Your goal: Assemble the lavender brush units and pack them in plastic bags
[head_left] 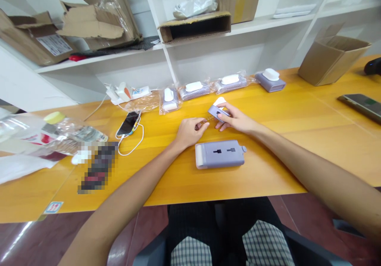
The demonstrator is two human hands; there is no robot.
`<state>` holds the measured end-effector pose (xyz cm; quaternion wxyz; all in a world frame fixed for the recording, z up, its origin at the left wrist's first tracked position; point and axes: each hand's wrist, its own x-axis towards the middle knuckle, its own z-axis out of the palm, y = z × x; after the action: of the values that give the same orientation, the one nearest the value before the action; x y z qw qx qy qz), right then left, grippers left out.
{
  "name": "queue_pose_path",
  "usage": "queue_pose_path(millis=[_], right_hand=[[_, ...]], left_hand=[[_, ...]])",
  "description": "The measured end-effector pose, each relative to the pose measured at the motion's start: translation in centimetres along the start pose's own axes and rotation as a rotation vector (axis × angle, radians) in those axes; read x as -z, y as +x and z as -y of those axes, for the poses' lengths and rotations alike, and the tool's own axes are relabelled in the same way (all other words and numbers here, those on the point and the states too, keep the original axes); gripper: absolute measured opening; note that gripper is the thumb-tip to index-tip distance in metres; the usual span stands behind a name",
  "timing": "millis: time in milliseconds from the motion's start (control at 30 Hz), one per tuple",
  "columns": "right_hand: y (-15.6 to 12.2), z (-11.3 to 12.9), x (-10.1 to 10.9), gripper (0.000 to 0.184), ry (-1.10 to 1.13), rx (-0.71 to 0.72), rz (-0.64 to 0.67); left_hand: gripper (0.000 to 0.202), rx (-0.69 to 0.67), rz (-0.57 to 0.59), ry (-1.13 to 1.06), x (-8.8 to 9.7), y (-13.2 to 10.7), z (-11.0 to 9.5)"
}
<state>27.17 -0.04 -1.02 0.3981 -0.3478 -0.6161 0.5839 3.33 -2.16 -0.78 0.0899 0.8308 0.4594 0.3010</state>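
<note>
Both hands meet over the middle of the yellow table (268, 166). The right hand (236, 119) grips a small lilac adapter (218, 110) with a white end, thumb below and fingers curled over the top, holding it tilted just above the tabletop. The left hand (190, 131) sits close beside it with the fingers pinched shut on the end of a thin brownish strip (208, 119) that runs from the fingertips to the adapter — what the strip is cannot be told.

Just in front of the hands lies a larger lilac power strip (219, 154), flat on the table, touched by neither hand.

Behind the hands, along the back edge of the table, a row of 4 more adapters stands: 3 in clear bags (196, 90) and 1 unwrapped (270, 80) at the right end. To the left, a phone (128, 124) lies on a white cable (131, 147), near a white charger (119, 94). A water bottle (71, 133) with a yellow cap lies on its side further left. A cardboard box (333, 59) stands at the far right, with a second phone (361, 105) in front of it — both well apart from the hands.
</note>
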Motion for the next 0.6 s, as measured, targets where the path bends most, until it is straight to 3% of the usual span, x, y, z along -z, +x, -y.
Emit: queue_pose_path(millis=[367,600], right_hand=[[-0.1,0.7,-1.2,0.042,0.020,-0.075,-0.042],[-0.1,0.3,-1.6,0.041,-0.045,-0.033,-0.023]], left_hand=[[0.032,0.007,-0.057,-0.045,-0.5,0.0,0.0],[0.028,-0.061,-0.180,0.057,-0.1,-0.3,-1.4]])
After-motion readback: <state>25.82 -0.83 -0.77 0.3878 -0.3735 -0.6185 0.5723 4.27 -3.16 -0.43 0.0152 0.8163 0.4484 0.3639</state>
